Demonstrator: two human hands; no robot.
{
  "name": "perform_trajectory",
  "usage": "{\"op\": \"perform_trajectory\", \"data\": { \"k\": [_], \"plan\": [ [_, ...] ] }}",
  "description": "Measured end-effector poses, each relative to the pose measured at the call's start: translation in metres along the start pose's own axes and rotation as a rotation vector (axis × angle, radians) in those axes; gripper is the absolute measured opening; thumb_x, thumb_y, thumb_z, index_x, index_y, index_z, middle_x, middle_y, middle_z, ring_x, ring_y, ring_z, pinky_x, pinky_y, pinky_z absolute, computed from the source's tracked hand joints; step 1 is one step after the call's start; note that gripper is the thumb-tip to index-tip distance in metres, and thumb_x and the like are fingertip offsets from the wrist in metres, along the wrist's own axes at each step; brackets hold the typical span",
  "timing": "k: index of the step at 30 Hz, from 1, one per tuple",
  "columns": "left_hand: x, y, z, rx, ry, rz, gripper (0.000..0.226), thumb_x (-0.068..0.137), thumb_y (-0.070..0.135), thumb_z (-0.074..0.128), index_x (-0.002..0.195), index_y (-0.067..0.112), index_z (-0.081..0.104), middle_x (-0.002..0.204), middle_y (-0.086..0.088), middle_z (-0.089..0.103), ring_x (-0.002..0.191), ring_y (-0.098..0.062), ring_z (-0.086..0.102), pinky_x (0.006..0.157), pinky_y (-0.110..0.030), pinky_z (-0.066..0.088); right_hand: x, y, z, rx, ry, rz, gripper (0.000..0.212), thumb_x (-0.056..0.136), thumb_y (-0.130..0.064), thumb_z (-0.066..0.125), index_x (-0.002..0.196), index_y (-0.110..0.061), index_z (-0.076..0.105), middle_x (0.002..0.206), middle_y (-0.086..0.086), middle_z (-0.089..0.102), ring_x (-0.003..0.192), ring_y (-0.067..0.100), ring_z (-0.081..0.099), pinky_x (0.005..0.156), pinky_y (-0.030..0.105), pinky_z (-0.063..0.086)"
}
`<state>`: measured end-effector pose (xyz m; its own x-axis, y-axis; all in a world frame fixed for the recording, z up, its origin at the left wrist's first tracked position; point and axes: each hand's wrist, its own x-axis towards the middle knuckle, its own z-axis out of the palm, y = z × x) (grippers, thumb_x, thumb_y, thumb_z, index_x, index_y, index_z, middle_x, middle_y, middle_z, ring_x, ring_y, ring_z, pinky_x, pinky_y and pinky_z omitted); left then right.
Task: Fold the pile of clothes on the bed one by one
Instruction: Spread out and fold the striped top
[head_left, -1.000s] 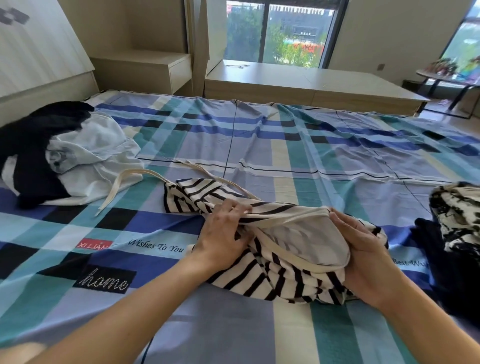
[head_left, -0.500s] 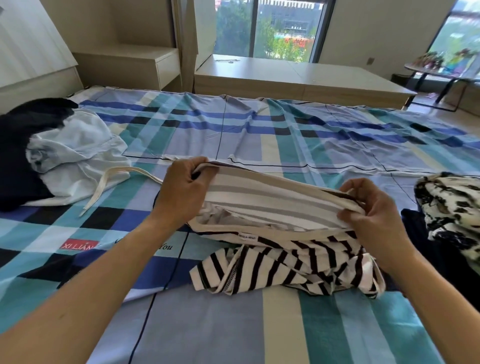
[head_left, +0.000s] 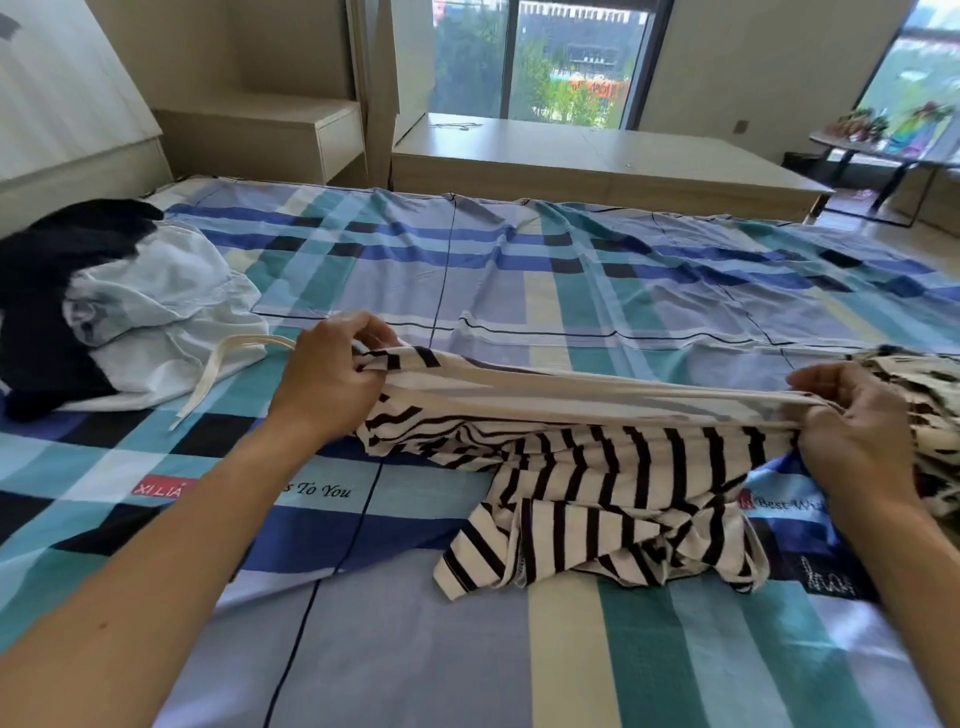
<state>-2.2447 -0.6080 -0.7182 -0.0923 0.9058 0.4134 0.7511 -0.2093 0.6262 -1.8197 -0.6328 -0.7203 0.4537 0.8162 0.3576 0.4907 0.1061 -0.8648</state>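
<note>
A cream garment with black stripes (head_left: 592, 483) is stretched across the checked bed sheet (head_left: 519, 270) in front of me. My left hand (head_left: 332, 374) grips its left edge, fingers curled round the bunched fabric. My right hand (head_left: 852, 421) pinches the right edge, and the cream band between the two hands is pulled taut. The lower part of the garment lies crumpled on the sheet below the band. A heap of a black garment (head_left: 47, 291) and a white garment (head_left: 156, 312) sits at the left, with a cream drawstring (head_left: 208, 374) trailing from it.
A cream-and-black patterned garment (head_left: 930, 415) lies at the right edge, behind my right hand. Beyond the bed stand a low wooden platform (head_left: 597, 156), a bedside shelf (head_left: 270, 124) and a window. A small table (head_left: 883, 150) is at the far right.
My hands have moved apart, drawing the striped garment out wide and taut. It was bunched between them a second ago. The view has shifted slightly.
</note>
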Motion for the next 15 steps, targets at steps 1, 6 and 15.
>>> {"op": "perform_trajectory", "data": {
  "k": [1, 6, 15],
  "plan": [
    [0.001, -0.001, 0.000, -0.032, -0.031, -0.035, 0.018, 0.085, 0.012, 0.069, 0.086, 0.029, 0.067, 0.084, 0.012, 0.066, 0.077, -0.006, 0.061, 0.063, -0.023, 0.044, -0.001, 0.000, 0.001, 0.004, -0.020, 0.009, 0.030, 0.086, 0.008, 0.055, 0.094, -0.018, 0.066, 0.086, -0.001, 0.066, 0.067, 0.005, 0.060, 0.050, 0.004, 0.043],
    [-0.002, -0.008, 0.000, -0.169, -0.158, -0.174, 0.016, 0.084, 0.015, 0.075, 0.075, 0.028, 0.070, 0.060, 0.021, 0.066, 0.054, 0.007, 0.058, 0.060, -0.024, 0.042, 0.000, 0.001, 0.003, 0.071, -0.162, 0.061, 0.040, 0.083, 0.016, 0.051, 0.081, -0.021, 0.066, 0.079, -0.002, 0.071, 0.062, 0.001, 0.064, 0.052, 0.012, 0.051],
    [-0.003, 0.008, -0.006, -0.642, -0.276, -0.150, 0.024, 0.077, 0.006, 0.057, 0.070, 0.024, 0.071, 0.059, 0.008, 0.063, 0.051, -0.003, 0.056, 0.046, -0.013, 0.042, 0.000, 0.005, 0.005, 0.150, -0.626, 0.202, 0.026, 0.089, 0.005, 0.053, 0.088, -0.014, 0.070, 0.066, 0.004, 0.066, 0.052, 0.011, 0.057, 0.046, 0.015, 0.045]
  ]
}}
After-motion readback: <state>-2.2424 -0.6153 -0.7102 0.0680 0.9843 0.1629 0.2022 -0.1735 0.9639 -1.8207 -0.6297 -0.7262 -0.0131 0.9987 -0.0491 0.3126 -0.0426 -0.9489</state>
